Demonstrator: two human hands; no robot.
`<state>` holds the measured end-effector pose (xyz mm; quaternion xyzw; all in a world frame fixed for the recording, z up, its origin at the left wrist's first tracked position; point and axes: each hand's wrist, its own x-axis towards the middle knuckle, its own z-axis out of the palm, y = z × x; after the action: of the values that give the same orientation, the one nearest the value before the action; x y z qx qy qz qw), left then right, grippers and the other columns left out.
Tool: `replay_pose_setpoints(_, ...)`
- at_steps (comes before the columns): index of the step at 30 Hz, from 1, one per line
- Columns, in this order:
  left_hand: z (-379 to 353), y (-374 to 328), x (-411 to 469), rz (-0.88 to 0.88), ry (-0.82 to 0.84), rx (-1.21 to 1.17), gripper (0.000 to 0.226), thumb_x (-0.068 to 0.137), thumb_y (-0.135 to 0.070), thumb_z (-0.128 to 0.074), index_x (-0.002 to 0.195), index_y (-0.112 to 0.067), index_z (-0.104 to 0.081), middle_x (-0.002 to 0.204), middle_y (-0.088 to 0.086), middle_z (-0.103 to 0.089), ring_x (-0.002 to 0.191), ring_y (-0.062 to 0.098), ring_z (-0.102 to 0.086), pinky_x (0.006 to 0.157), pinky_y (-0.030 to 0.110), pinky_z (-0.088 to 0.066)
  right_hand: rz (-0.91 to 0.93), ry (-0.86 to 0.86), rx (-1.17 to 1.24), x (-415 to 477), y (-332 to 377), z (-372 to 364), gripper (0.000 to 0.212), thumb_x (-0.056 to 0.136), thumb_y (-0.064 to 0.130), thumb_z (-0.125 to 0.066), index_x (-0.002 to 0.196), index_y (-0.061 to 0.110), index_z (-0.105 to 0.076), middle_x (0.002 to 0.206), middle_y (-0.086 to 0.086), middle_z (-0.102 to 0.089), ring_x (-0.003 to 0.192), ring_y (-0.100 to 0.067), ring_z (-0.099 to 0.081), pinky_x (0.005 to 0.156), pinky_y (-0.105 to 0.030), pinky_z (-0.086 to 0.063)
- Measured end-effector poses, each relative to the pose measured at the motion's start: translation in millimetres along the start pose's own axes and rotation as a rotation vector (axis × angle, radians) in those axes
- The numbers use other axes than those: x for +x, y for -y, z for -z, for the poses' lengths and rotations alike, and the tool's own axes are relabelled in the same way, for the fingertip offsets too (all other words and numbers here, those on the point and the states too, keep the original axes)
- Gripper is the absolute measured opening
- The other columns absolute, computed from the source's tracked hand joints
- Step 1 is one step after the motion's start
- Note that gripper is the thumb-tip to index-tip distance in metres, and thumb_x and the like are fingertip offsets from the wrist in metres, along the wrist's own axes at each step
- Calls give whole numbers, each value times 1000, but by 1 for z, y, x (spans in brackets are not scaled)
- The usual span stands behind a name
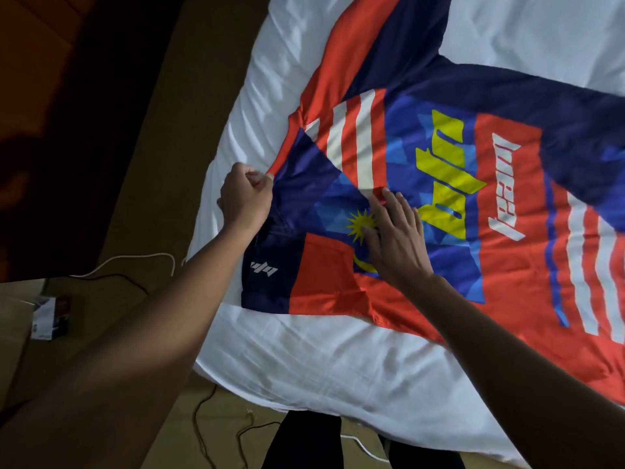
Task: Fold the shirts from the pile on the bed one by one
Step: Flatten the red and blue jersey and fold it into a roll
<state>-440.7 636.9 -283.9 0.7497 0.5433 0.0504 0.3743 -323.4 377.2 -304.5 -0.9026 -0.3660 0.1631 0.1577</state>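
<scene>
Now we have one red, navy and blue printed sports jersey (439, 184) spread front-up across the rumpled white bed sheet (304, 350), its neck end toward the bed's left edge. The rest of the pile is out of view. Our left hand (247, 194) is curled tight, pinching the red fabric at the neck edge. Our right hand (392, 238) lies open on the chest print, fingers spread and pressing the cloth down beside the yellow star.

The step, as we judge it, is squaring the top of the shirt before the first fold. To do it well, we draw the pinched edge gently away from the flat hand so the creases between them pull out, using the right palm as an anchor, not a drag. We pull along the shirt's length, not sideways, or the printed panel will skew. The near short sleeve (267, 282) lies flat on the sheet and the far sleeve (389, 38) reaches up the bed. Both should lie smooth before we turn either inward. This fabric looks slippery, so a light, even tension suits it best.
</scene>
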Motion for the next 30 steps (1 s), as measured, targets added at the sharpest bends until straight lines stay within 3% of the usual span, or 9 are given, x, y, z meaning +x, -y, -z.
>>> replay_pose_setpoints(7,-36,-76,79,-136,57,41,43,91,-56,-65,114,-19,-59,108,-5,-66,105,20,-63,100,49,-49,29,-117,-97,85,-15,7,63,105,47,-44,158,14,-38,167,-15,-29,154,-37,-26,120,-59,-24)
replay_pose_setpoints(10,-47,-90,97,-183,100,118,35,95,-54,-62,104,-20,-63,99,-8,-65,100,20,-63,99,46,-48,31,-98,-104,122,-25,9,66,104,51,-41,160,18,-33,169,-11,-24,157,-33,-19,123,-60,-16)
replay_pose_setpoints(14,-42,-86,118,-67,-60,132,25,100,-44,-57,94,-20,-61,94,-3,-65,99,24,-64,100,46,-47,-10,-99,-153,144,-60,17,66,105,55,-34,162,21,-30,171,-5,-21,158,-29,-16,124,-60,-12)
replay_pose_setpoints(16,-46,-90,116,-97,-149,224,19,101,-39,-56,100,-19,-57,107,-2,-63,107,21,-59,105,47,-39,14,-90,-174,145,-73,21,66,106,55,-30,162,22,-28,171,-4,-19,158,-30,-15,124,-61,-12)
replay_pose_setpoints(20,-82,-126,91,-471,-318,386,38,95,-35,-56,129,-19,-55,141,8,-52,133,31,-47,105,49,-35,32,-188,-134,153,-87,30,64,107,50,-35,162,19,-29,171,-7,-17,158,-31,-13,124,-59,-10)
replay_pose_setpoints(24,-154,-157,58,-886,2,448,51,99,-31,-49,148,-15,-51,163,10,-37,151,35,-33,115,58,-32,-58,-238,-106,161,-113,41,61,106,45,-38,162,20,-31,171,-8,-20,158,-30,-15,125,-58,-8)
replay_pose_setpoints(26,-179,-152,59,-916,119,570,58,104,-40,-42,158,-19,-39,170,6,-26,157,32,-21,119,60,-25,-72,-221,-144,160,-146,50,60,107,47,-36,161,24,-31,171,-5,-21,158,-27,-16,125,-57,-9)
replay_pose_setpoints(30,-189,-139,72,-870,114,680,63,107,-46,-36,164,-26,-22,173,-1,-11,160,27,-10,124,58,-14,-122,-201,-237,145,-241,81,59,108,48,-35,162,26,-28,171,-3,-22,157,-27,-17,126,-58,-9)
